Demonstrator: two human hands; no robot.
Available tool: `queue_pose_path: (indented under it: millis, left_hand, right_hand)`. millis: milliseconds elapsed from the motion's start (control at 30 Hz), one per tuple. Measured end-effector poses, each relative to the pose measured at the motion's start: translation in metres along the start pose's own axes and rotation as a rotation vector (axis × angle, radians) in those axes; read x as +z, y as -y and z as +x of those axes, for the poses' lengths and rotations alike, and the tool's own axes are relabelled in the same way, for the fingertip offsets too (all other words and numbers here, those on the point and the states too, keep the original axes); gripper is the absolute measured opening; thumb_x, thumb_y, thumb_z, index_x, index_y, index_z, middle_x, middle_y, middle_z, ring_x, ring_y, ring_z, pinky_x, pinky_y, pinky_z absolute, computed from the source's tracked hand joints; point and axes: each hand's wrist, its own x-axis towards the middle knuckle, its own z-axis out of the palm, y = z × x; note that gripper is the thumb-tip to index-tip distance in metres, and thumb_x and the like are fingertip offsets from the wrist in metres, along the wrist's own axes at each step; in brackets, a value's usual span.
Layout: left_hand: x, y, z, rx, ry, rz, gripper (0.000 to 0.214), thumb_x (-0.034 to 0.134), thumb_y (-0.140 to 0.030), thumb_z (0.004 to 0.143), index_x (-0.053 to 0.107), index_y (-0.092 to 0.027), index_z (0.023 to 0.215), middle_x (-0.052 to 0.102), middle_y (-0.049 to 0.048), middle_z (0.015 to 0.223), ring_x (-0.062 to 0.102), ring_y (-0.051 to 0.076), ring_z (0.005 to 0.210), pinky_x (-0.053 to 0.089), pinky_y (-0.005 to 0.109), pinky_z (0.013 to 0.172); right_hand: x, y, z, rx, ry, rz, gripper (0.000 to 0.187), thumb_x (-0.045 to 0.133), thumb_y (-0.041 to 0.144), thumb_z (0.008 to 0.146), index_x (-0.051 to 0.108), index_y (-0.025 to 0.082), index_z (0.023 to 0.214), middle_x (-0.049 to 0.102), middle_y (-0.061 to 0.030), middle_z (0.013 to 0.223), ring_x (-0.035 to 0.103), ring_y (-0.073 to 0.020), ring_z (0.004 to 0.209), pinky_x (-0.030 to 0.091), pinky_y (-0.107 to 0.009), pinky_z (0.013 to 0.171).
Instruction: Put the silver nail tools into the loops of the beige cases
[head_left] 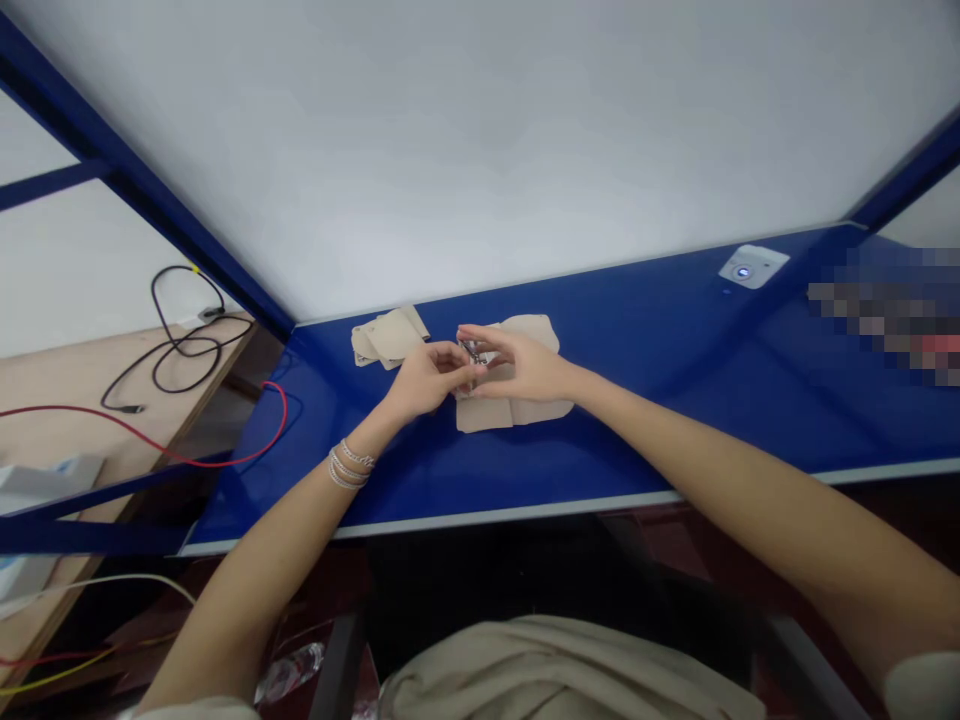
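My left hand [431,378] is closed, with thumb and fingers pinched round a small dark and silvery thing [472,352]. Its kind is too small to make out. My right hand [529,368] curls in from the other side, its fingers and thumb bent about the same small thing, partly hiding it. Beneath the hands lies a creased beige piece [487,415] that looks like soft leather or cloth, spread flat on the blue table [630,350]. Several more beige pieces [394,335] lie overlapped, just beyond my left hand.
A white device with a round lens-like front [754,267] sits at the table's back right. Blurred blocks cover the far right end. A white panel [525,150] rises behind. Left of the table, a black cable [176,340] and a red cable [150,437] cross a wooden surface.
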Motion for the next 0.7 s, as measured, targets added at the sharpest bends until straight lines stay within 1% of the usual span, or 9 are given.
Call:
queue_pose_path:
  millis: [67,167,333,400,467,533,600,700]
  left_hand:
    - [0.0007,0.0029,0.0006,0.007,-0.005,-0.03,0.037,0.082,-0.044,0.067,0.061,-0.014,0.075,0.063,0.0005,0.061,0.059,0.011,0.054,0.049,0.025,0.055]
    - [0.0003,0.0064,0.0015,0.016,-0.005,-0.063,0.037,0.083,-0.042,0.067,0.062,-0.014,0.078,0.064,0.0001,0.063,0.059,0.01,0.054,0.048,0.023,0.054]
    - [-0.0005,0.0048,0.0011,0.015,-0.026,-0.046,0.04,0.084,-0.044,0.065,0.063,-0.014,0.081,0.067,0.0019,0.066,0.062,0.012,0.057,0.051,0.025,0.056]
    - [-0.0003,0.003,0.0003,0.018,-0.034,-0.024,0.041,0.083,-0.045,0.065,0.063,-0.014,0.081,0.068,0.003,0.068,0.063,0.013,0.058,0.052,0.026,0.057]
    - [-0.0001,0.0019,-0.0005,0.035,-0.042,0.002,0.04,0.082,-0.045,0.066,0.063,-0.014,0.081,0.068,0.0036,0.069,0.063,0.014,0.06,0.052,0.026,0.058]
    - [0.0002,0.0011,-0.0011,0.058,-0.045,0.023,0.037,0.081,-0.043,0.068,0.064,-0.013,0.082,0.068,0.0036,0.07,0.063,0.013,0.06,0.051,0.025,0.058]
    - [0.0005,0.0001,-0.0015,0.076,-0.041,0.031,0.036,0.08,-0.043,0.07,0.064,-0.013,0.082,0.067,0.0034,0.071,0.062,0.012,0.06,0.05,0.024,0.057]
    - [0.001,-0.0023,-0.002,0.087,-0.032,0.043,0.037,0.077,-0.045,0.074,0.065,-0.012,0.082,0.066,0.003,0.068,0.061,0.011,0.057,0.05,0.023,0.055]
  right_hand:
    - [0.0035,-0.0021,0.0002,0.017,-0.026,0.005,0.091,0.083,0.039,0.067,0.045,0.022,0.148,0.05,-0.0153,0.149,0.054,-0.0304,0.131,0.053,-0.045,0.102]
    - [0.0063,-0.0038,0.001,0.048,-0.077,-0.051,0.087,0.082,0.044,0.068,0.05,0.018,0.144,0.054,-0.0166,0.145,0.053,-0.0314,0.131,0.051,-0.046,0.104]
    - [0.0049,0.0004,0.0008,0.033,-0.106,-0.136,0.082,0.083,0.043,0.068,0.054,0.018,0.141,0.059,-0.0147,0.14,0.057,-0.031,0.128,0.051,-0.045,0.103]
    - [0.004,0.0023,0.0008,0.021,-0.108,-0.162,0.081,0.083,0.043,0.068,0.056,0.016,0.139,0.06,-0.0151,0.138,0.058,-0.0305,0.126,0.052,-0.045,0.102]
    - [0.0034,0.0034,0.0011,0.022,-0.118,-0.188,0.079,0.083,0.043,0.068,0.058,0.015,0.137,0.062,-0.0155,0.136,0.059,-0.0307,0.125,0.052,-0.045,0.101]
    - [0.003,0.0036,0.0016,0.021,-0.125,-0.207,0.077,0.083,0.042,0.067,0.059,0.016,0.136,0.063,-0.0145,0.134,0.06,-0.0307,0.123,0.053,-0.045,0.1]
    - [0.0029,0.0031,0.0019,0.012,-0.124,-0.215,0.077,0.083,0.042,0.068,0.058,0.017,0.137,0.064,-0.0134,0.133,0.061,-0.0303,0.121,0.054,-0.045,0.1]
    - [0.0027,0.0022,0.0017,0.0,-0.12,-0.22,0.08,0.082,0.042,0.069,0.055,0.015,0.14,0.064,-0.0149,0.133,0.062,-0.0306,0.12,0.053,-0.047,0.101]
